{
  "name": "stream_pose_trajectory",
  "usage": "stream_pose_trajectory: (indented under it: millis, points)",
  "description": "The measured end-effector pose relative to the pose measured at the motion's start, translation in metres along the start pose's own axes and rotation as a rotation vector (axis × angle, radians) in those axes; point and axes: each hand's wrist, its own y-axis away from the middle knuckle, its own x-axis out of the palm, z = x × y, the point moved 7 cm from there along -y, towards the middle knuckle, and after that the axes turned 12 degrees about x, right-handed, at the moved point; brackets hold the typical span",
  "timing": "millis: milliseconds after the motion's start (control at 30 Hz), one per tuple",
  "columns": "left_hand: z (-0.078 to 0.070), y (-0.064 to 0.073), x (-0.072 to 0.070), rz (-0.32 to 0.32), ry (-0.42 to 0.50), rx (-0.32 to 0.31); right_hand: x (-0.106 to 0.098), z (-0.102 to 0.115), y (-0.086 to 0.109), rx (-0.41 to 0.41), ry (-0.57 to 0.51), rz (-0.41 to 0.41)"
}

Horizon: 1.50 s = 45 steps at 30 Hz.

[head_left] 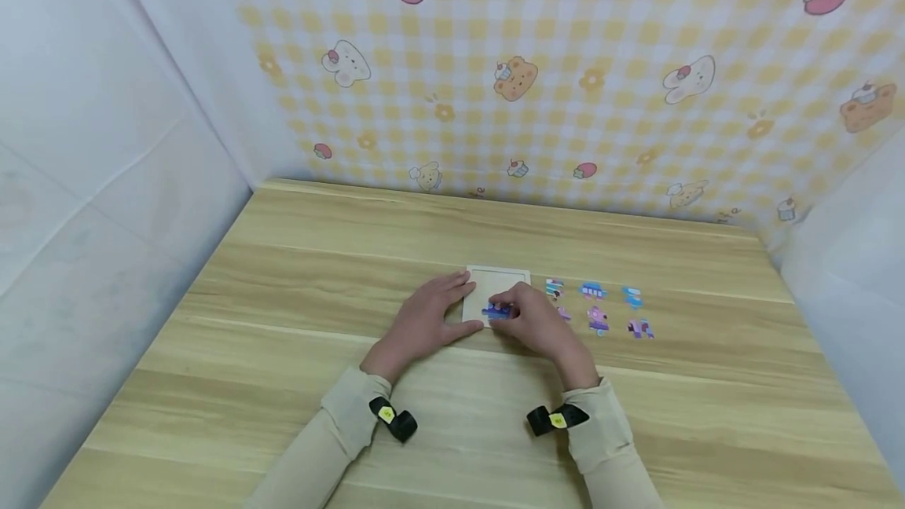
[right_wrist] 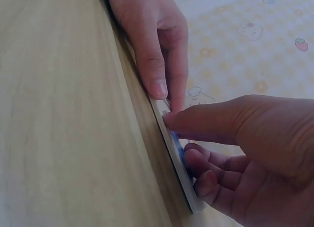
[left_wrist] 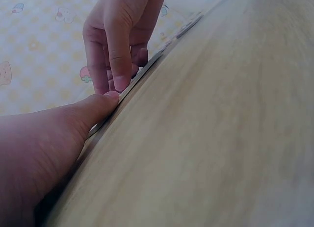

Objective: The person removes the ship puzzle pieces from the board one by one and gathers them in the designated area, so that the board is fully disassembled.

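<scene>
A pale, thin puzzle board with a raised rim lies flat on the table. My left hand rests at its left edge, fingers spread, the thumb touching the near left corner. Over the board's near right part, my right hand pinches a blue-and-purple puzzle piece between thumb and fingers. From the right wrist view, a bit of the blue piece shows low against the board, partly hidden by the fingers. Whether it lies flat on the board I cannot tell.
Several loose puzzle pieces lie in two rows right of the board, among them a blue one, a light-blue one and a purple one. One pink-purple piece is partly behind my right hand. A checked curtain hangs behind the table.
</scene>
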Motion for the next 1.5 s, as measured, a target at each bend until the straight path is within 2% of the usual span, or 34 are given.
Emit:
stream_pose_trajectory:
  millis: [400, 800, 1167, 1500]
  points:
    - [-0.0020, -0.0022, -0.0014, 0.002, -0.002, 0.003, -0.0007, -0.0001, -0.0018, 0.014, 0.008, -0.036]
    - [-0.0047, 0.0001, -0.0023, -0.011, 0.016, 0.016, 0.0003, -0.0018, -0.0015, 0.035, -0.031, -0.053]
    - [-0.0031, -0.0006, -0.0008, 0.001, 0.017, 0.001, -0.0023, -0.0037, -0.0005, 0.004, -0.066, -0.066]
    - [-0.0026, -0.0016, -0.0012, 0.017, 0.013, -0.011, -0.0042, -0.0043, 0.0002, -0.030, -0.090, -0.045]
